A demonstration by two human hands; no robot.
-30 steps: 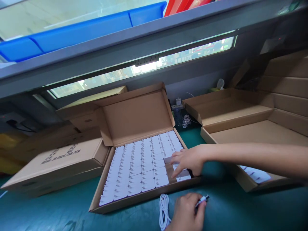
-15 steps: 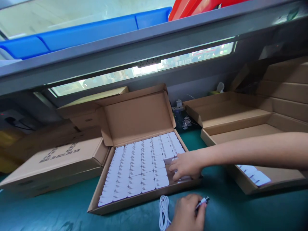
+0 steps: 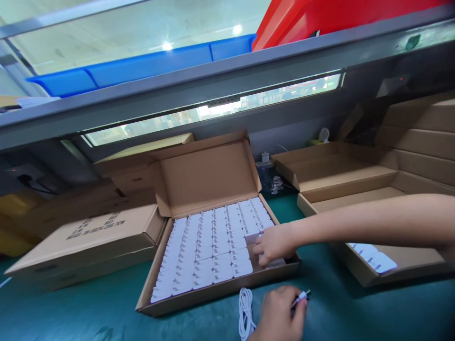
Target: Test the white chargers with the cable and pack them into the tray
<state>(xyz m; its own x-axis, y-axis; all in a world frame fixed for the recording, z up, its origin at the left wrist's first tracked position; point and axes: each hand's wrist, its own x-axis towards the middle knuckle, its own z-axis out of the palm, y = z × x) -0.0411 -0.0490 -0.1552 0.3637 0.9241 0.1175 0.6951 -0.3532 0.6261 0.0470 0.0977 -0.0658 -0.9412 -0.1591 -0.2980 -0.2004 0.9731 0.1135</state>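
My left hand (image 3: pixel 279 312) is at the bottom, thumb and fingers pinched on a cable plug (image 3: pixel 302 296) with a white body and a metal tip. Just left of it, a coiled white cable (image 3: pixel 245 312) lies on the table; whether it runs to that plug is hidden. My right hand (image 3: pixel 273 244) reaches from the right into the front right corner of an open cardboard box (image 3: pixel 213 286). Its fingers are curled downward, and what they grip is hidden. Rows of white plug chargers (image 3: pixel 209 251) fill most of that box, prongs up.
A second open box (image 3: pixel 309 203) stands right, with a few white chargers (image 3: pixel 373 258) inside. A closed printed carton (image 3: pixel 88 237) sits left. Above the green table (image 3: pixel 88 308) runs a shelf (image 3: pixel 159 90) bearing a blue bin (image 3: pixel 149 61) and a red bin (image 3: pixel 337 23).
The view has tilted up slightly, so everything sits a little lower and more to the right. Both hands keep nearly the same places relative to the box.
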